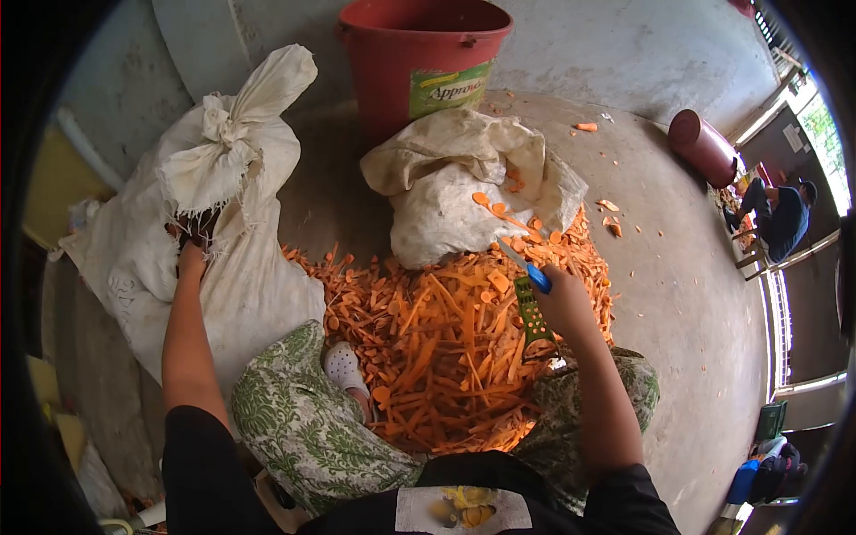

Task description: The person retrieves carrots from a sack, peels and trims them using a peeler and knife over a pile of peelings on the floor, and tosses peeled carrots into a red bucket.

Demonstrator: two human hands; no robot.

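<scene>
My right hand [563, 301] is closed round the blue handle of a knife [514, 255], its blade pointing up and left over the carrot pieces. Just below this hand is a green perforated piece [530, 314] dotted with orange bits; I cannot tell what it is. My left hand [193, 239] reaches into a dark gap in the side of a tied white sack [241, 285], and its fingers are hidden there. Between my legs lies a wide heap of orange carrot peelings and cut pieces [446, 348].
Beyond the heap a slumped, opened white sack [446, 209] lies before a large red bucket [379, 67] by the wall. Carrot scraps [586, 127] dot the floor. Another red container [700, 147] lies tipped at right, near a seated person [783, 218]. A pale clog [341, 364] touches the heap.
</scene>
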